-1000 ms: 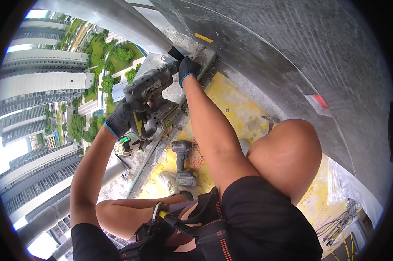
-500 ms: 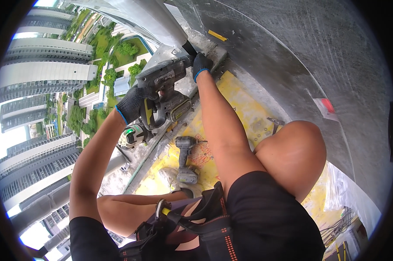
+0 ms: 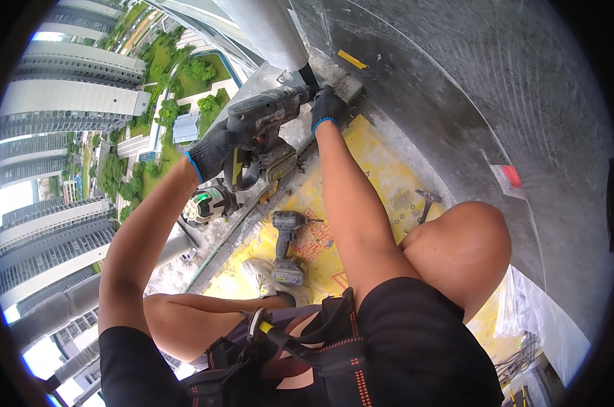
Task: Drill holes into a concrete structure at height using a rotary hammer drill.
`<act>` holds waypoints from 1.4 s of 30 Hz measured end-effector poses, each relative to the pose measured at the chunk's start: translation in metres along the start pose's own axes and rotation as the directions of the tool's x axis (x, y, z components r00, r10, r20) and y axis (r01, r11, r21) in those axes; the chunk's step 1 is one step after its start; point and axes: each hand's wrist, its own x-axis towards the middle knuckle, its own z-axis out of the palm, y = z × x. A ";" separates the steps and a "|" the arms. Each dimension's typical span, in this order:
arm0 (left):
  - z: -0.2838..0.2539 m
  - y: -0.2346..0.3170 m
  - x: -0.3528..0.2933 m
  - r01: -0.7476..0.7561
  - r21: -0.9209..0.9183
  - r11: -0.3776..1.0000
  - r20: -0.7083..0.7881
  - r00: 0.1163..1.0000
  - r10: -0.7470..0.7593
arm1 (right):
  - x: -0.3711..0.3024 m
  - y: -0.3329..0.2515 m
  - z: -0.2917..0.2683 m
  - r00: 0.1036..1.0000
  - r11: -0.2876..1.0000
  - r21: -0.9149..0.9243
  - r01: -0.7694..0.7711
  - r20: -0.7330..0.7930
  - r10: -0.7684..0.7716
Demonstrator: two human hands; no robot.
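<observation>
My left hand, in a black glove with a blue cuff, is closed around the rear handle of a large grey cordless hammer drill. The drill has a yellow strip on its handle and a battery below its body. Its front end points at the black base of a pale grey round post. My right hand, gloved the same way, is closed at the drill's front end beside that base. What its fingers grip is hidden.
A smaller cordless driver lies on the dusty yellow board. Left of it sits a green-lit laser level on the concrete ledge. A hammer lies near my right knee. A grey wall rises at right; a high drop shows at left.
The drill, both hands and the post's base sit slightly farther right in view, while the smaller driver barely shifts. More of the hammer shows beside my knee. My grip on the drill looks the same.
</observation>
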 end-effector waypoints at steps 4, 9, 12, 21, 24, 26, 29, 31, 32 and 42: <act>0.001 0.003 -0.002 -0.006 0.035 0.999 -0.023 1.000 0.007 | 0.019 0.022 0.025 0.996 0.958 0.279 -0.063 0.074 0.044; -0.009 0.002 -0.015 -0.007 0.052 0.999 -0.087 0.996 0.011 | 0.008 0.002 0.053 0.997 0.989 0.144 0.019 0.072 -0.030; -0.011 0.000 -0.010 0.032 0.036 0.999 -0.052 0.998 -0.030 | 0.019 0.001 0.047 0.934 0.696 0.642 -0.322 0.096 0.344; 0.007 -0.009 -0.085 -0.004 -0.132 0.991 -0.078 0.997 -0.007 | -0.050 -0.063 -0.027 0.875 0.528 0.700 -0.481 0.347 0.337; 0.043 -0.017 -0.098 0.101 -0.330 0.939 0.048 0.995 -0.090 | -0.040 -0.056 -0.046 0.904 0.539 0.726 -0.427 0.342 0.256; 0.050 -0.050 -0.083 0.212 -0.384 0.898 0.150 0.975 -0.166 | -0.038 -0.057 -0.052 0.875 0.519 0.704 -0.484 0.394 0.281; 0.065 -0.083 -0.062 0.282 -0.519 0.807 0.258 0.952 -0.167 | -0.061 -0.081 -0.053 0.830 0.584 0.605 -0.540 0.496 0.254; 0.082 -0.105 -0.032 0.278 -0.519 0.808 0.362 0.928 -0.087 | -0.048 -0.072 -0.077 0.758 0.552 0.563 -0.615 0.616 0.217; 0.096 -0.116 -0.014 0.275 -0.500 0.821 0.464 0.886 -0.014 | -0.030 -0.064 -0.092 0.716 0.485 0.567 -0.666 0.667 0.205; 0.145 -0.193 0.080 0.368 -0.701 0.610 0.518 0.851 0.082 | -0.019 -0.072 -0.093 0.718 0.700 0.394 -0.595 0.653 0.243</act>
